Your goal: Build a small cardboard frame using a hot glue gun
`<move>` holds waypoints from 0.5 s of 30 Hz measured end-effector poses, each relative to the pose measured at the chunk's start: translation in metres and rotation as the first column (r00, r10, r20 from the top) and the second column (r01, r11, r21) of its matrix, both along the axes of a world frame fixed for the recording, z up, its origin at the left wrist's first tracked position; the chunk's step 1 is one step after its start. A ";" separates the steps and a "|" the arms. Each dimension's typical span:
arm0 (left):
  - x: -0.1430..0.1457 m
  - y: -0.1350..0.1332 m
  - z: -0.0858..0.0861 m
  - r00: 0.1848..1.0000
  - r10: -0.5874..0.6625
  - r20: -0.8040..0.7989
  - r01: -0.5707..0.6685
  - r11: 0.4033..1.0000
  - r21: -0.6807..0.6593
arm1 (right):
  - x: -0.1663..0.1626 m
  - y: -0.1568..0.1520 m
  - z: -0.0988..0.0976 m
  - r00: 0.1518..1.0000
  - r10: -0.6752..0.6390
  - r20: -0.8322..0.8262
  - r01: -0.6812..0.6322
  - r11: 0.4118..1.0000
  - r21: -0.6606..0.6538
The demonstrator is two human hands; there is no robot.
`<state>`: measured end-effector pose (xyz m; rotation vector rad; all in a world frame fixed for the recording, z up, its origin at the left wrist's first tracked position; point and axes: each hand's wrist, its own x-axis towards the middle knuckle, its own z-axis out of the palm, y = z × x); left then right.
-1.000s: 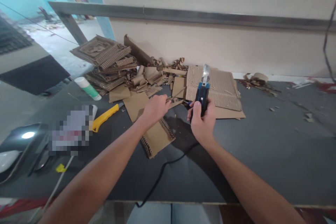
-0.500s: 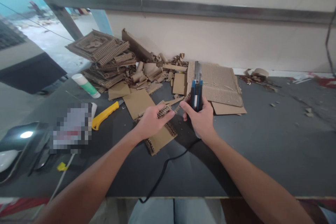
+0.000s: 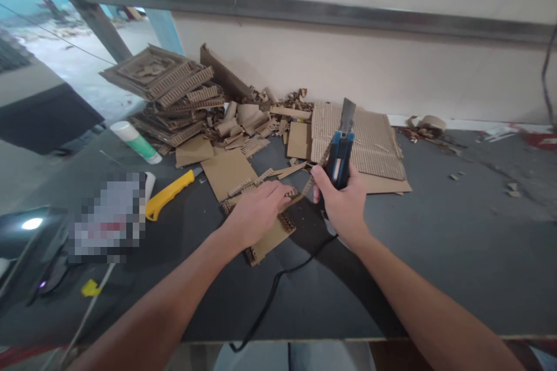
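Observation:
My right hand (image 3: 348,197) is wrapped round a black and blue utility knife (image 3: 340,156), its blade out and pointing up and away. Its thumb and finger also pinch a thin corrugated cardboard strip (image 3: 308,185), which slants beside the knife. My left hand (image 3: 259,211) is closed, back up, over a flat cardboard piece (image 3: 273,239) with ridged strips along its edges. The fingers hold a corrugated strip whose end peeks out near the fingertips; most of it is hidden.
Cardboard frames (image 3: 174,84) are stacked at the back left, next to scraps (image 3: 243,122). Corrugated sheets (image 3: 378,145) lie behind my right hand. On the left are a yellow knife (image 3: 169,194), a glue stick (image 3: 136,142) and a blurred-out object (image 3: 108,217). A black cable (image 3: 274,284) crosses the front.
My right hand has moved slightly right with the knife, whose blade now leans right. My left hand has turned palm down and lowered toward the flat cardboard piece. The view has shifted a little.

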<state>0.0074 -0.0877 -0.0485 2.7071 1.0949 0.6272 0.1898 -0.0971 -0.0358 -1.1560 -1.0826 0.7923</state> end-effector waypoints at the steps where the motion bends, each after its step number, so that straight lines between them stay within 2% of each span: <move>1: 0.000 0.001 -0.002 1.000 -0.020 0.000 0.020 0.999 0.048 | -0.001 -0.002 0.002 1.000 0.010 0.005 -0.011 1.000 0.008; 5: -0.001 0.001 0.000 0.998 0.014 0.067 -0.023 0.990 0.140 | -0.003 -0.005 0.005 0.999 0.053 0.001 -0.053 0.998 0.023; 8: -0.002 0.001 0.006 0.991 0.067 0.117 -0.081 0.990 0.113 | -0.003 -0.005 0.004 0.998 0.061 0.004 -0.061 0.998 0.013; 11: -0.003 0.001 0.007 0.992 0.052 0.115 -0.058 0.997 0.056 | -0.002 -0.004 0.002 0.999 0.040 0.007 -0.040 0.999 0.011; 15: -0.005 0.002 0.004 0.995 0.034 0.093 -0.042 0.995 0.087 | -0.001 -0.002 0.000 0.999 0.048 0.008 -0.048 0.999 0.016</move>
